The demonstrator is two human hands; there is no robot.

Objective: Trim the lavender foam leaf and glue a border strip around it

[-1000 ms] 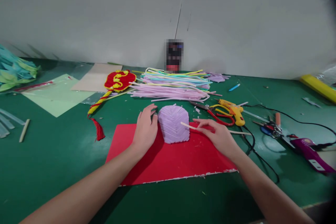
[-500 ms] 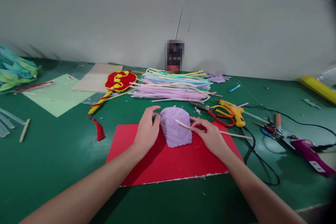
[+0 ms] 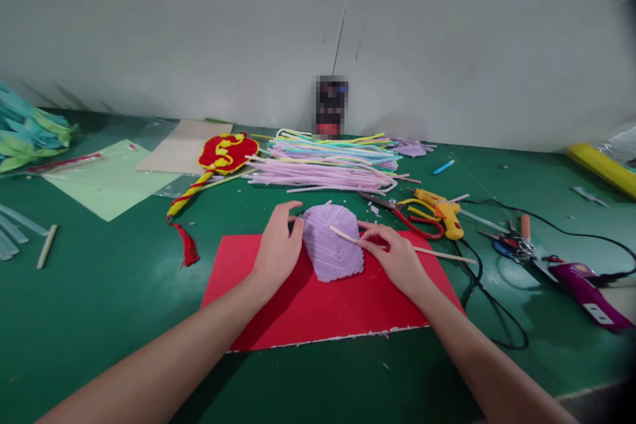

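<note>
Grey wall across the back at 12. Green worktop in front of it, carrying everything. Red board lies mid-worktop, ragged white near edge; bearings are off this board unless noted. Stem bundle at 12, mostly pink/lilac with some yellow and aqua, lying crosswise. Pale green sheet at 10, well apart. Red-and-yellow fan-shaped piece at 11, red tassel off its handle. Purple tool at 3, near the right side. Lilac panel, ribbed in a chevron, sits over the board's far edge at 12; can't tell if raised or flat. Left hand at the panel's 9 o'clock rim: fingers curved, thumb and index apart, can't tell if they grip the rim. Right hand at the panel's 3 o'clock rim: fingers pinched closed on a pale stem. Yellow glue gun at 2, just beside the red-handled scissors. Pale stem runs from the panel's face out to its 3 o'clock; tip contact unclear. Blue pen between 1 and 2.
</note>
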